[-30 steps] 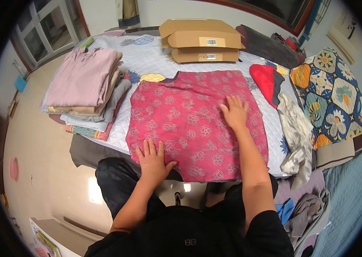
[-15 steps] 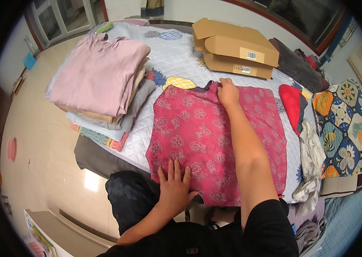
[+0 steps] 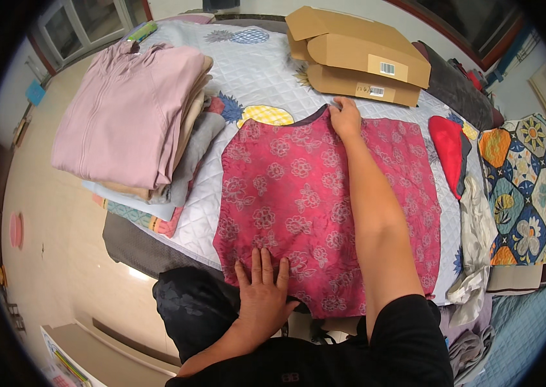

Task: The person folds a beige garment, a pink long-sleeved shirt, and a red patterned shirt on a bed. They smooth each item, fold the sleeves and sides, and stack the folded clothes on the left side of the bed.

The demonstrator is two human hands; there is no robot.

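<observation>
A deep pink top (image 3: 299,206) with pale flower outlines lies spread on the quilted bed cover, its dark-lined neckline at the far side. My right hand (image 3: 345,119) is closed on the far edge of that neckline, the forearm reaching across the cloth. Near the lower left hem, my left hand (image 3: 263,290) rests flat on the fabric with its fingers spread. Part of the top's right side is hidden under my right arm.
Folded clothes, a mauve jacket (image 3: 131,116) uppermost, are stacked on the left. Cardboard boxes (image 3: 357,58) stand at the back. On the right lie a red and grey cloth piece (image 3: 447,151), a crumpled whitish cloth (image 3: 475,245) and a patterned cushion (image 3: 531,193).
The neckline's left part now lies more open and drawn out, with the cloth smoother. My right hand keeps its hold at the neckline, and my left hand stays on the hem. The view has shifted slightly.
</observation>
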